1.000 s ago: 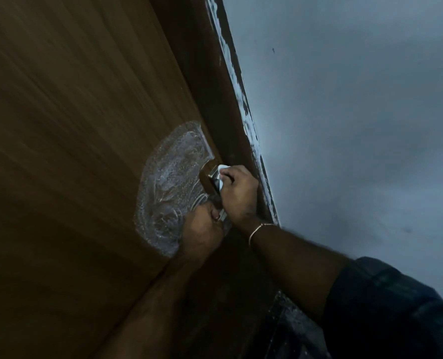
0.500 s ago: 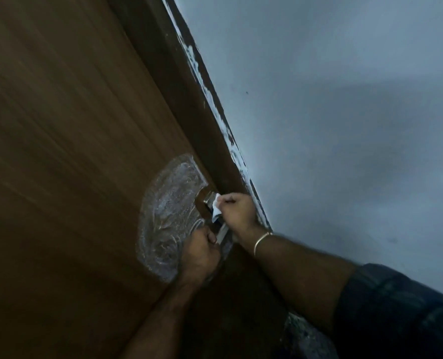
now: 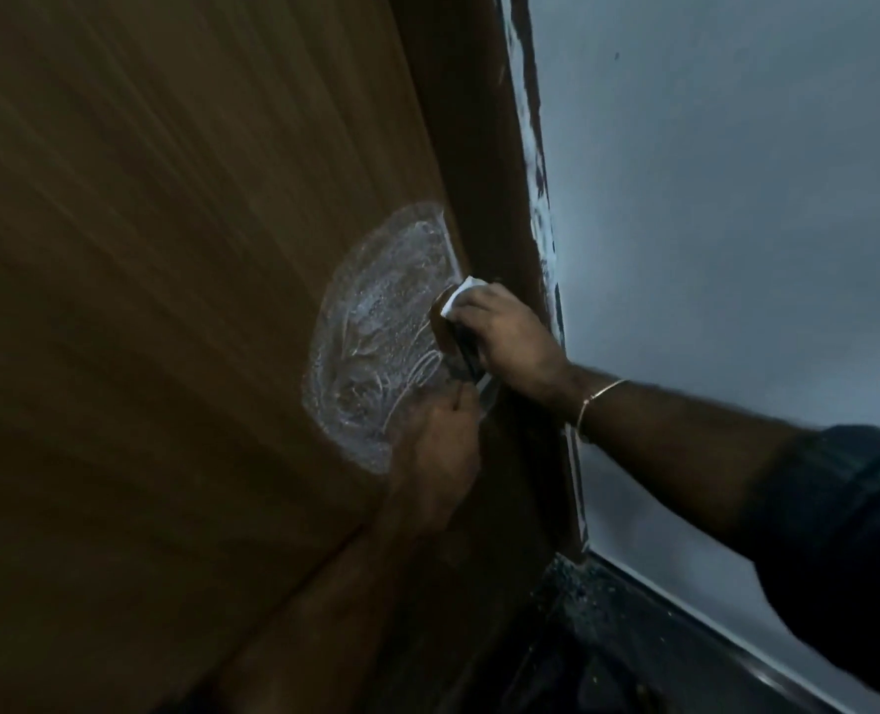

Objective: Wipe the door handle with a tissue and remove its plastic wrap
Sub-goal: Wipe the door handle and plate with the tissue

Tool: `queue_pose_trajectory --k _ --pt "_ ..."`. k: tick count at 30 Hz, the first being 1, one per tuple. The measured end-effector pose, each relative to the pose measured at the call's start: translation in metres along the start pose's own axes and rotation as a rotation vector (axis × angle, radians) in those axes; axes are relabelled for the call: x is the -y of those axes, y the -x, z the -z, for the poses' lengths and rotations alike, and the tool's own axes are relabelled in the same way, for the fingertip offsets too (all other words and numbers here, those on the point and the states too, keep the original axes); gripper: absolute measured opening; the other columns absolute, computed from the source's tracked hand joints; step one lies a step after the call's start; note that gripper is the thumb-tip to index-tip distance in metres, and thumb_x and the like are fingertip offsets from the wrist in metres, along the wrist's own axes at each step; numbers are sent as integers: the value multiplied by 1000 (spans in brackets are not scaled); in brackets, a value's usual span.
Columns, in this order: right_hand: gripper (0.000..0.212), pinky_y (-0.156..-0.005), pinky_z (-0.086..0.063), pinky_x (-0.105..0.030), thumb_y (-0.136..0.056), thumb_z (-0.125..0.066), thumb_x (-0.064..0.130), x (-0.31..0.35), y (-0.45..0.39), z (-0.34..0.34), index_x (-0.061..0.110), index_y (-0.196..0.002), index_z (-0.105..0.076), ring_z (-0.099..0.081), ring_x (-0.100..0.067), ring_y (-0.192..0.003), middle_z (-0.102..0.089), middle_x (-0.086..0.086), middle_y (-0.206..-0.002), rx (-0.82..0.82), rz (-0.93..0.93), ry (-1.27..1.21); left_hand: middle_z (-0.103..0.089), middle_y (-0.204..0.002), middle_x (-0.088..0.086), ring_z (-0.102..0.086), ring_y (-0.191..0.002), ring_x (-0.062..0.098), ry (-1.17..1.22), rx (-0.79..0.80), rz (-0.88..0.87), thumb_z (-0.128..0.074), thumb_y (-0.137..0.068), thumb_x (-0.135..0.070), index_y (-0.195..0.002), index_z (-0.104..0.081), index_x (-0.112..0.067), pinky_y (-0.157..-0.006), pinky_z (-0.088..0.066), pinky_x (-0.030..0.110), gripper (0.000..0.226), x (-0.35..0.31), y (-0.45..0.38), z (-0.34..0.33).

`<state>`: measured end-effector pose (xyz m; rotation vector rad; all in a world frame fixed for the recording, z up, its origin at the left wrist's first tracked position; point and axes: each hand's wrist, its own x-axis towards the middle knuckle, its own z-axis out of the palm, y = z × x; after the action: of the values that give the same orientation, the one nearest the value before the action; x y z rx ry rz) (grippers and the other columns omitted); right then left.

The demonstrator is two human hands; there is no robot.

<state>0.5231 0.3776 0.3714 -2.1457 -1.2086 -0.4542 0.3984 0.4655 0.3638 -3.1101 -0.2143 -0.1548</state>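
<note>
A dark metal door handle [image 3: 462, 359] sits at the edge of a brown wooden door [image 3: 170, 301], mostly hidden by my hands. Clear crinkled plastic wrap [image 3: 376, 342] spreads in a rounded patch on the door to the handle's left. My right hand [image 3: 510, 337] presses a folded white tissue [image 3: 461, 296] against the handle's upper end. My left hand [image 3: 437, 456] is closed around the handle's lower end, where the wrap bunches; whether it pinches the wrap or the handle I cannot tell.
The dark wooden door frame [image 3: 499, 198] runs beside the handle, with white paint smears along its edge. A grey wall [image 3: 736, 198] fills the right side. Dark speckled floor [image 3: 607, 636] and a skirting strip lie at the bottom right.
The camera has swung, so the door and frame now stand more upright. My right hand with the tissue has shifted up onto the handle's upper end; my left hand keeps its grip.
</note>
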Motion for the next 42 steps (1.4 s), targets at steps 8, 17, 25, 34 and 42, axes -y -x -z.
queue_pose_trajectory --k 8,17,25,34,42 --pt "31 -92 -47 -32 -87 -54 15 -11 0 3 2 -112 -68 -54 -29 -109 -64 -16 -115 66 223 120 -18 -162 19 -17 -151 32 -1 -57 -114 -55 -91 -16 -153 -12 -3 -120 -14 42 77 -7 19 -32" --pt "23 -90 -45 -33 -79 -69 0 -6 38 -8 6 -100 -73 -60 -29 -100 -66 -13 -106 26 -140 -64 -26 -161 10 -24 -149 25 205 -170 -93 -53 -94 -13 -153 -28 -7 -120 -28 40 65 3 28 -32" --pt "16 -104 -38 -17 -79 -70 -5 8 40 -17 -2 -94 -76 -64 -30 -104 -69 -19 -106 81 -265 -260 -71 -89 -1 -65 -82 15 754 -112 443 -63 -93 -17 -97 -71 -20 -77 -55 32 9 16 5 -20" --pt "19 -79 -50 -12 -79 -69 -7 23 68 -37 10 -85 -72 -65 -7 -83 -68 3 -88 -48 -666 -767 -66 -101 -5 -53 -78 -1 380 -16 142 -54 -98 -22 -116 -66 -15 -69 -39 0 23 12 -1 15" --pt "42 -83 -57 -38 -89 -53 -14 26 52 -21 1 -128 -52 -63 -31 -102 -60 -20 -117 -388 -1179 -1820 -58 -129 3 -56 -113 18 65 37 -156 -58 -97 -27 -128 -59 -18 -97 -48 35 33 9 -18 11"
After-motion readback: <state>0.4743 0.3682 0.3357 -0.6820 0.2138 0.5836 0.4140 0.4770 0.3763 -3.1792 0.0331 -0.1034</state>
